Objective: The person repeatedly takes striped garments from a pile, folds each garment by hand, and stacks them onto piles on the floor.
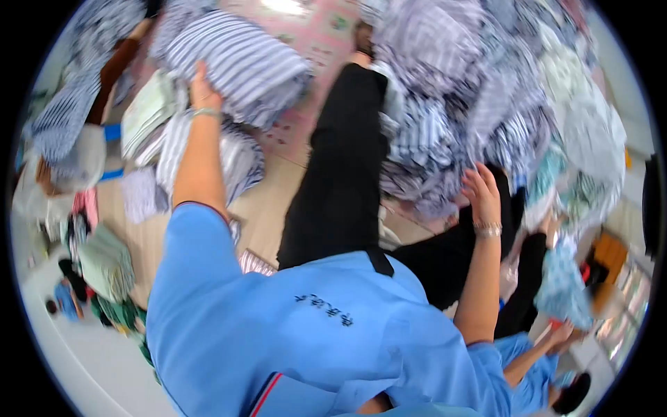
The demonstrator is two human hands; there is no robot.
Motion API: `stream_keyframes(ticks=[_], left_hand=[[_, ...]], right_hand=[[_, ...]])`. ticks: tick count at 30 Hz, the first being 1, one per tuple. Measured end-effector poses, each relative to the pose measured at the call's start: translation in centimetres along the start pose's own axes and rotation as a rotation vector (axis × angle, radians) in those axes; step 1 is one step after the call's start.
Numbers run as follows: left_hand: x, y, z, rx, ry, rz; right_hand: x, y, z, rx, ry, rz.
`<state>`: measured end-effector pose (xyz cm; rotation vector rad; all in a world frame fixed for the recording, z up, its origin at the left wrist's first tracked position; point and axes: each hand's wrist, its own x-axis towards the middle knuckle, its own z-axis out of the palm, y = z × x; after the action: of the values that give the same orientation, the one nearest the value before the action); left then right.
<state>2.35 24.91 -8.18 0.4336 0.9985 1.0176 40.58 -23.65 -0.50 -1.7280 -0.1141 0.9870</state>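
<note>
My left hand (204, 92) rests against the near left side of a thick folded bundle of blue-and-white striped cloth (240, 66), its fingers partly hidden at the cloth. Below that bundle sits another striped folded bundle (240, 163). My right hand (481, 191) is raised beside a large heap of loose striped cloth (434, 132), fingers apart and slightly curled, holding nothing. Pale green and white folded cloths (148, 115) lie left of my left hand.
A co-worker in blue (528, 365) sits at the lower right, hands near light blue cloth (561, 281). A pink patterned sheet (316, 42) lies between the piles. Folded green cloth (104, 264) stands at the left. Another person's arm (121, 62) shows at the upper left.
</note>
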Motion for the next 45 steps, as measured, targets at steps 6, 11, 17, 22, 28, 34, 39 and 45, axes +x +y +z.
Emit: stream_keyframes(ticks=[6,11,17,22,28,34,39,45], left_hand=[[1.8,-5.5,-6.4,0.613,0.710,0.089],[-8.9,-5.5,1.5,0.700,0.141,0.298],[-22.0,-11.2,14.0,0.582,-0.619,0.134],[-27.1,-19.3,19.4,0.261,-0.581,-0.740],[-32.7,-22.9,22.0,0.449,-0.637,-0.517],[-44.5,-22.2,14.1,1.205,-1.928,0.432],[-49.0,-15.7,15.2,1.270,-2.241,0.111],[-48.5,-12.7,17.3,0.806,-2.109,0.339]], right_hand=[[3.9,3.0,2.0,-0.312,0.063,-0.094],[9.5,7.2,7.9,-0.922,0.297,-0.402],[7.4,1.8,6.5,-0.155,0.078,-0.293],[-10.9,-6.6,1.7,-0.239,-0.552,-0.680],[-17.5,-1.9,-3.5,-0.387,-1.009,-0.306],[-10.1,4.5,-5.6,0.461,-0.420,0.137],[-5.5,4.8,0.1,-0.195,-0.157,-0.044],[-15.4,-12.3,-6.7,-0.278,0.304,-1.008]])
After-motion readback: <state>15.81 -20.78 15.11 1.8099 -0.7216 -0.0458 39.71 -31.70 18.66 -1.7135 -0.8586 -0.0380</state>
